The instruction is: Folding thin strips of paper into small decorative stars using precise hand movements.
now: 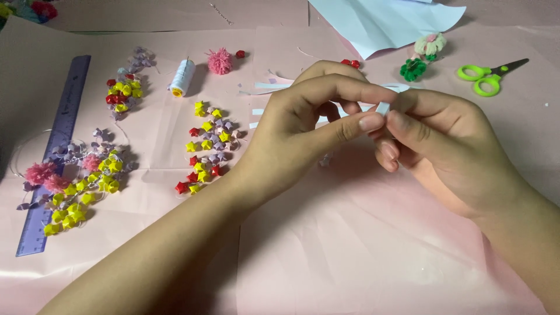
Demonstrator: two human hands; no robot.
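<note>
- Left hand [303, 116] and right hand [443, 137], centre frame, fingers pressed together, both pinching a small pale-blue folded paper strip [382, 107] above the pink paper-covered desk [350, 251].
- Risk, likely: strip tiny, a loose pinch could let the fold spring open or drop it.
- Left of hands: loose yellow, red and lilac folded paper stars [207, 146]; a sleeve sweep could scatter them.
- Far left: translucent purple plastic ruler [55, 151].
- Upper frame: white thread spool [182, 76], green-handled scissors [487, 76], light-blue paper sheet [385, 20].
- No packages, labels or signs visible.
</note>
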